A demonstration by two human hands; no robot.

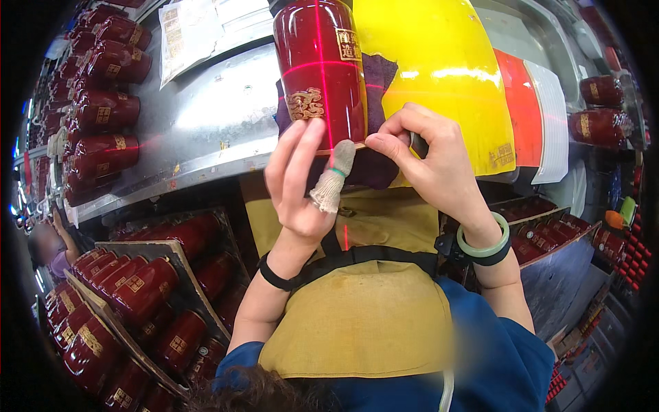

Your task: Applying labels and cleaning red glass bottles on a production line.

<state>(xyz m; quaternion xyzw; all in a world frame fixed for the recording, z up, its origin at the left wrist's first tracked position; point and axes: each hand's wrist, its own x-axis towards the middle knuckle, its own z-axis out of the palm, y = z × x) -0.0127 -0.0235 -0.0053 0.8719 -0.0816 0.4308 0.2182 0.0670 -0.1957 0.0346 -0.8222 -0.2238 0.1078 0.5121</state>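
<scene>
A glossy dark red bottle (319, 69) with gold emblems lies on a purple cloth (374, 82) on the metal worktop (213, 117). Its base points toward me, and red laser lines cross it. My left hand (298, 182) is spread under the base. Its thumb wears a knitted fabric cot and presses on the base rim. My right hand (429, 161) pinches a thin gold strip (347, 147) along that rim between thumb and forefinger. That wrist carries a pale green bangle.
A yellow sheet (446, 75), a red sheet (522, 110) and white sheets (552, 120) lie right of the bottle. More red bottles are stacked far left (103, 110), in trays at lower left (130, 288) and at the right (549, 237). Another person (48, 250) is at the left.
</scene>
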